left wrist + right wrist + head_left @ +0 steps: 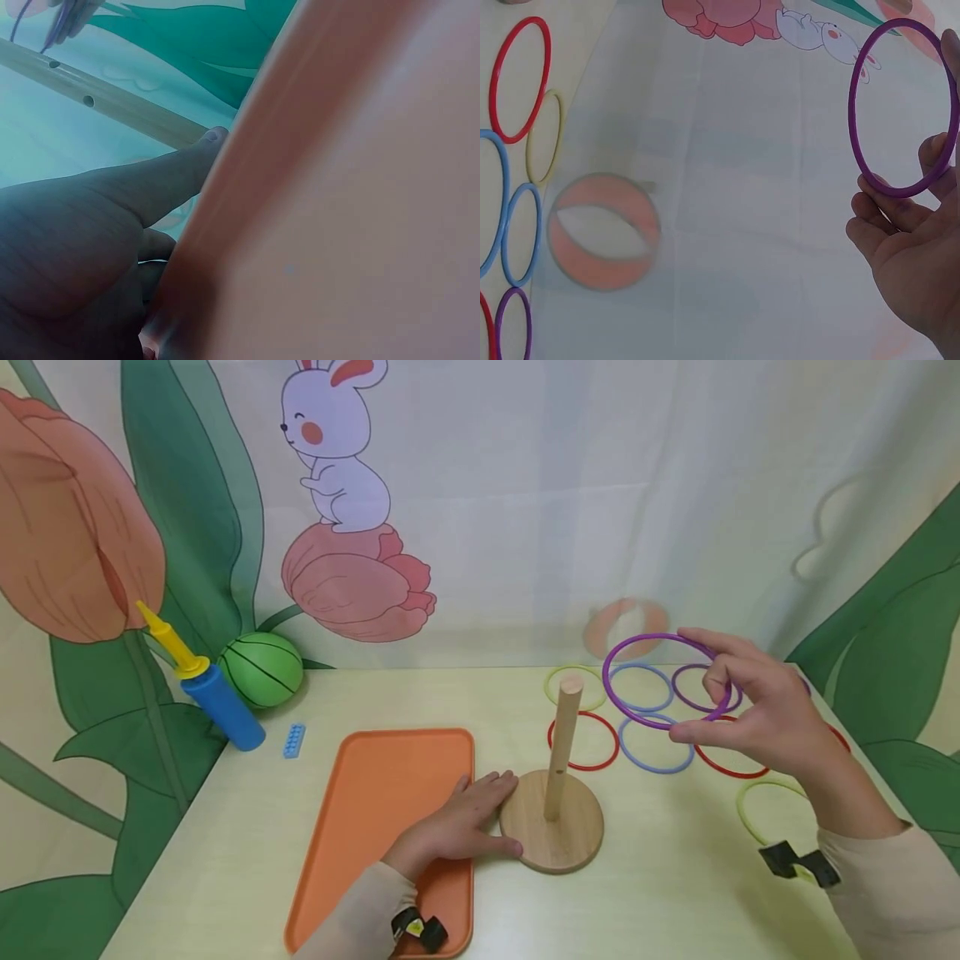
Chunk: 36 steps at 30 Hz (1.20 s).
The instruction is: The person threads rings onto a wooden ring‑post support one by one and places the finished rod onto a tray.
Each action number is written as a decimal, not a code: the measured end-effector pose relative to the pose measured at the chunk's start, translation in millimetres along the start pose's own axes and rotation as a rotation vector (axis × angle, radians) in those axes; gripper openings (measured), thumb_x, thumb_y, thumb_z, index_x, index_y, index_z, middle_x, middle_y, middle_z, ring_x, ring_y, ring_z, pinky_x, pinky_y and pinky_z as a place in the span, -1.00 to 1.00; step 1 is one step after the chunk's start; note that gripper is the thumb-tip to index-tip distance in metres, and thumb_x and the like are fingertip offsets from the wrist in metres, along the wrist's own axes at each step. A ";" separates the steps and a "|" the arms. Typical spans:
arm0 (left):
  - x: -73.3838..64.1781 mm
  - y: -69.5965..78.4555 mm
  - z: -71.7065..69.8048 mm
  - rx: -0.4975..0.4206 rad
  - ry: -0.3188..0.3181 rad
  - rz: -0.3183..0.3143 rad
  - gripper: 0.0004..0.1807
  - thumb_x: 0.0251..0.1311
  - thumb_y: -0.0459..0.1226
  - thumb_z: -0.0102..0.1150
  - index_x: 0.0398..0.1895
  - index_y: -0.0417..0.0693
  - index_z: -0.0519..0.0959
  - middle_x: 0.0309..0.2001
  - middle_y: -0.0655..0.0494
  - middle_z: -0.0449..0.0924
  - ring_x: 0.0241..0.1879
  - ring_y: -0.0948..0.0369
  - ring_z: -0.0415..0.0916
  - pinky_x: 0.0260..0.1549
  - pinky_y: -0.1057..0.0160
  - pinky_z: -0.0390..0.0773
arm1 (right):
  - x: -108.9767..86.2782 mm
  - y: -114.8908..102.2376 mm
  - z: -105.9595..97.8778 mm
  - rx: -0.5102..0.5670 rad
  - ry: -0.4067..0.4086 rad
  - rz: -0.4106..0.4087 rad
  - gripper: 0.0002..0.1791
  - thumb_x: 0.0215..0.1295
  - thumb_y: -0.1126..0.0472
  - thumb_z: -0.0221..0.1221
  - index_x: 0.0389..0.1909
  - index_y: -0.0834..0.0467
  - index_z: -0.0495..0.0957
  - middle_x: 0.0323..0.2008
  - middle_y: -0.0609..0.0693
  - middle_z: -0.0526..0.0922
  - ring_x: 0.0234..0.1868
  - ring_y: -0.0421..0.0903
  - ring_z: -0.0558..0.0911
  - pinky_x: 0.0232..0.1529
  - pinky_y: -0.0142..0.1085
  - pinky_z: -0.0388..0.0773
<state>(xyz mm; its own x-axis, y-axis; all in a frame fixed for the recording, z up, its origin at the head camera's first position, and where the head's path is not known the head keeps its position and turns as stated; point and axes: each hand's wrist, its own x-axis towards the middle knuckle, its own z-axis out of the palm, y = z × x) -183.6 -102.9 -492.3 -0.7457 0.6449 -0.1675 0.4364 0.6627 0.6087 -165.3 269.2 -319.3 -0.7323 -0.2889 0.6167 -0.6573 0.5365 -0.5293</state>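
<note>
My right hand (765,702) holds a purple ring (605,675) up in the air, gripping its right side between thumb and fingers. The right wrist view shows that same purple ring (853,112) upright beside the right hand (915,247). A wooden post (564,743) stands on a round wooden base (573,839), right of an orange tray. The left hand (468,822) touches the left rim of the base with fairly straight fingers and thumb spread apart. In the left wrist view the tray covers part of the left hand (82,232).
Several red, blue, purple and yellow-green rings lie flat at the back right, such as a red ring (617,743). The orange tray (397,793) lies under the left forearm. A blue pump (225,710), green ball (262,668) and light-blue brick (294,741) are at the left.
</note>
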 end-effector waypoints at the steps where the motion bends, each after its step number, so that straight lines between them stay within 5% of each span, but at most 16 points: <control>1: 0.2 0.4 -0.5 0.000 0.000 -0.001 0.12 0.27 0.21 0.40 0.71 -0.05 0.07 0.70 0.05 0.01 0.69 0.03 -0.14 0.60 -0.23 -0.30 | 2.2 -0.3 -0.2 0.006 0.000 -0.008 -0.30 -0.45 0.53 0.70 -0.56 0.13 0.29 0.36 0.06 0.59 0.36 -0.23 0.46 -0.24 -0.51 0.43; 18: 2.1 4.2 -1.4 0.005 0.002 -0.008 0.11 0.28 0.19 0.40 0.71 -0.07 0.08 0.69 0.05 0.02 0.68 0.03 -0.12 0.60 -0.23 -0.28 | 31.9 -12.2 -9.2 0.095 0.005 -0.117 -0.30 -0.56 0.65 0.64 -0.56 0.18 0.31 0.38 0.07 0.57 0.44 -0.09 0.45 -0.30 -0.46 0.35; 28: 1.8 -1.0 1.5 -0.026 0.009 0.021 0.14 0.27 0.21 0.40 0.71 -0.12 0.07 0.69 -0.01 0.01 0.68 -0.03 -0.14 0.58 -0.29 -0.30 | 41.4 -28.5 -3.9 0.152 -0.025 -0.126 -0.31 -0.52 0.64 0.65 -0.55 0.14 0.33 0.37 0.17 0.57 0.46 -0.01 0.45 0.04 -0.43 0.45; 36: 1.2 -0.6 0.1 -0.004 -0.002 0.001 0.12 0.28 0.19 0.40 0.71 -0.08 0.06 0.70 0.04 0.00 0.69 0.02 -0.14 0.59 -0.24 -0.31 | 40.1 -31.5 7.0 0.178 -0.026 -0.172 -0.31 -0.57 0.56 0.69 -0.56 0.12 0.36 0.38 0.15 0.57 0.43 -0.03 0.46 -0.05 -0.44 0.44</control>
<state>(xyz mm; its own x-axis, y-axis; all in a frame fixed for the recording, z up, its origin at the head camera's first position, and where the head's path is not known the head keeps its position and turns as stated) -184.7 -102.4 -492.9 -0.7443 0.6461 -0.1688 0.4346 0.6606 0.6122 -175.2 235.1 -282.0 -0.6099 -0.3855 0.6924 -0.7919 0.3300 -0.5138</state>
